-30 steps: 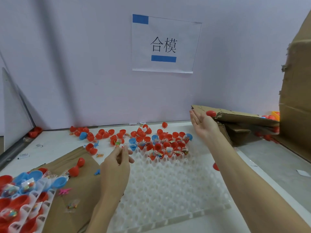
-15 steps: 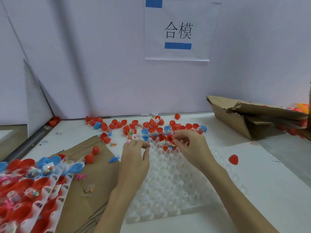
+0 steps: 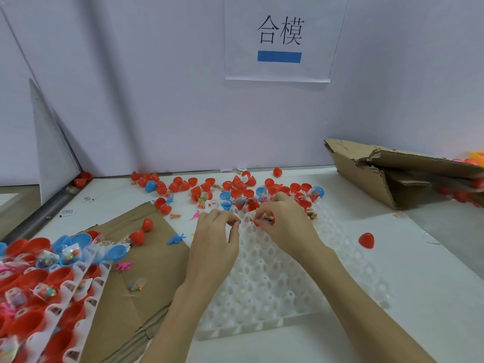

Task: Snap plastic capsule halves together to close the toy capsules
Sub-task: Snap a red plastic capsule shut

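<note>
Both hands work at the far edge of the white tray [image 3: 275,292]; right hand [image 3: 284,226] curls its fingers round a red half [image 3: 263,220] with small coloured bits inside, sitting at or just above a tray cell; left hand [image 3: 217,238] has fingers curled with fingertips pinched near the tray edge, holding something small or nothing, cannot tell, too hidden; loose red and blue halves [image 3: 235,191] lie scattered behind the tray, one stray red half [image 3: 366,240] well apart on the right; second tray [image 3: 39,292] of filled halves at left on cardboard [image 3: 146,271]; risks: the toy packet poking over the rim would get caught in the seam and stop the snap; a tilted cap would seat on one side only and pop off; pressing hard on the light tray could shift it and tip nearby halves.
</note>
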Available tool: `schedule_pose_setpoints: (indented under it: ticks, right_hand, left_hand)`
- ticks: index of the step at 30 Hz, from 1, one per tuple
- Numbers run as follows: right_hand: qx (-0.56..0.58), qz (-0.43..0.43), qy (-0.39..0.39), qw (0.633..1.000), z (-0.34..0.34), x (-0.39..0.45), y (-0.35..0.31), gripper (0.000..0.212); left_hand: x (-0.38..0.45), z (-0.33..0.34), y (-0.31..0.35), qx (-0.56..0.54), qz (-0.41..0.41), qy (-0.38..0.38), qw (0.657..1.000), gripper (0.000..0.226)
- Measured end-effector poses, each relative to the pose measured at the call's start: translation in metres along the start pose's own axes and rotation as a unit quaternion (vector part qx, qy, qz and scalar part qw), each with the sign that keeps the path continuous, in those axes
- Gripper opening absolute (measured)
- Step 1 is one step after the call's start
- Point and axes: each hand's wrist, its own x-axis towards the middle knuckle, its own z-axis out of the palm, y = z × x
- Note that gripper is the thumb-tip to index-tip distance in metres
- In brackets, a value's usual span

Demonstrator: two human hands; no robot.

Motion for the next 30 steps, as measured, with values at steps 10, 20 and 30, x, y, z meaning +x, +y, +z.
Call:
schedule_pose_setpoints:
  ticks: [10,20,30]
  right_hand:
    - [-0.028,0.013,-0.008,0.999,0.001,0.002,-0.006,0.022]
    - [0.016,-0.08,0.08,0.993,-0.013,-0.012,-0.017,0.014]
    - [0.137,-0.185,0.146,0.962,-0.013,-0.026,-0.02,0.006]
  left_hand:
    - [0.001,0.001,0.001,-0.006,0.004,-0.016,1.0,0.009]
    - [0.003,-0.004,0.003,-0.068,-0.031,0.01,0.997,0.01]
    - [0.009,-0.02,0.017,-0.519,-0.186,-0.074,0.831,0.037]
